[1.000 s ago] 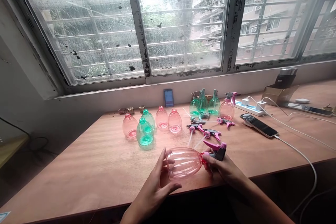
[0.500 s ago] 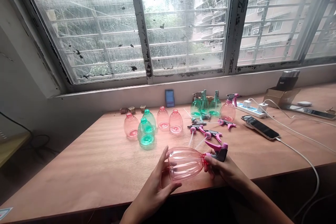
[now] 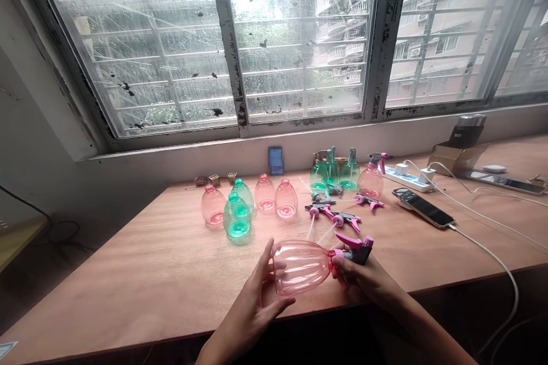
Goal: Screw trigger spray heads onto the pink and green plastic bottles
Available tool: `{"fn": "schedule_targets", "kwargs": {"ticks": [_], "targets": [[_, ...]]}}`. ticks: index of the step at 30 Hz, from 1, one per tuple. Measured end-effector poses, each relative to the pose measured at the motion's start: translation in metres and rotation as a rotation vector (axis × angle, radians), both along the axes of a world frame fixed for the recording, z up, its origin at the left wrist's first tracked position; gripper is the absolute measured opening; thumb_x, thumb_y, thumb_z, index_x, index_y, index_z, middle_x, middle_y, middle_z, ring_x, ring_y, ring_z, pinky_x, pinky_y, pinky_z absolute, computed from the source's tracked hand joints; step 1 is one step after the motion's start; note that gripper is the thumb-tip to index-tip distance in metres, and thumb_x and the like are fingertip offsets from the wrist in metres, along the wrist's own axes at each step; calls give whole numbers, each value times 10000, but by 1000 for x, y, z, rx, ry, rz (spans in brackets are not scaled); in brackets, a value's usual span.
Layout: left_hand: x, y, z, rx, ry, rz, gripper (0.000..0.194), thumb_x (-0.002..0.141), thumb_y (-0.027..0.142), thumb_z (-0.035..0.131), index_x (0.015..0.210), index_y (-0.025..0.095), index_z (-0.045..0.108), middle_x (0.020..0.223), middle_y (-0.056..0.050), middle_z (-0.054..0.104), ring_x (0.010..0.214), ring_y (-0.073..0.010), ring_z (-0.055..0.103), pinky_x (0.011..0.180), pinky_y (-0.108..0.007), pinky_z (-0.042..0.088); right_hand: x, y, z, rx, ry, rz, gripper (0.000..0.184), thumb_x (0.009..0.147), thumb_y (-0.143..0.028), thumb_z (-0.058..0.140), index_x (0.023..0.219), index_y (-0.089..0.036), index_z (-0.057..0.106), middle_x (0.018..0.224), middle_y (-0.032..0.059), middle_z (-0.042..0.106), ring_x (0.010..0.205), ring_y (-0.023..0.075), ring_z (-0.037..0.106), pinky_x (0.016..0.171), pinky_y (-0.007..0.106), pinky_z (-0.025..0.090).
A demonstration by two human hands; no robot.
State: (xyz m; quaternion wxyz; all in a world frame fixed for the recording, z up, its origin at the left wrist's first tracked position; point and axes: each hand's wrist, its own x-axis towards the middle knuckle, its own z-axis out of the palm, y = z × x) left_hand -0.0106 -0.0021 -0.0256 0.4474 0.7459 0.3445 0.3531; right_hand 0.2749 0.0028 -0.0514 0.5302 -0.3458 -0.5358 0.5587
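Observation:
A clear pink spray bottle [image 3: 300, 269] lies on its side in the air over the table's front edge, its base to the left. My left hand [image 3: 256, 299] cups the base, thumb below and fingers above and behind. At the neck, my right hand [image 3: 366, 278] grips the collar of a pink and grey trigger sprayer [image 3: 355, 250], which sits on the bottle's mouth. Part of my right fingers is hidden behind the neck. Just beyond lie loose trigger sprayers [image 3: 347, 220] with thin tubes.
Open pink bottles [image 3: 286, 199] and green bottles [image 3: 238, 219] stand at centre left. Green spray bottles [image 3: 350, 174] and a pink one [image 3: 370, 181] stand near the wall. Rightward are a charging phone [image 3: 423, 208], a power strip [image 3: 406, 178] and white cables. A small screen [image 3: 276, 161] leans on the wall.
Both hands keep their hold on the bottle and sprayer. My right fingers and the sprayer have shifted very slightly; the view has moved a touch. Everything else stays put.

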Motion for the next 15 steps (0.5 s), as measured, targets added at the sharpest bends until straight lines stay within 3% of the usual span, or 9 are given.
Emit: {"fn": "schedule_targets", "kwargs": {"ticks": [4, 11, 15], "targets": [[0, 1, -2, -24, -13, 3, 993, 905, 267, 736, 1606, 419, 49, 1635, -81, 331, 1399, -298, 474, 1224, -513, 278, -1, -1, 2, -6, 17, -15, 373, 869, -487, 757, 747, -138, 700, 691, 36, 652, 540, 119, 550, 516, 242, 407], [-2, 0, 2, -113, -49, -43, 957, 884, 375, 761, 1614, 332, 145, 1625, -117, 346, 1386, -334, 479, 1185, -502, 366, -3, -1, 4, 1, 24, -7, 364, 866, -472, 764, 743, -138, 689, 683, 32, 655, 528, 114, 551, 499, 234, 403], [-2, 0, 2, -107, -28, -43, 950, 905, 380, 739, 1616, 341, 111, 1626, -113, 346, 1390, -332, 480, 1184, -501, 370, -2, -1, 3, -16, 47, -3, 346, 860, -466, 773, 777, -142, 684, 708, 34, 670, 538, 115, 556, 505, 232, 411]]}}
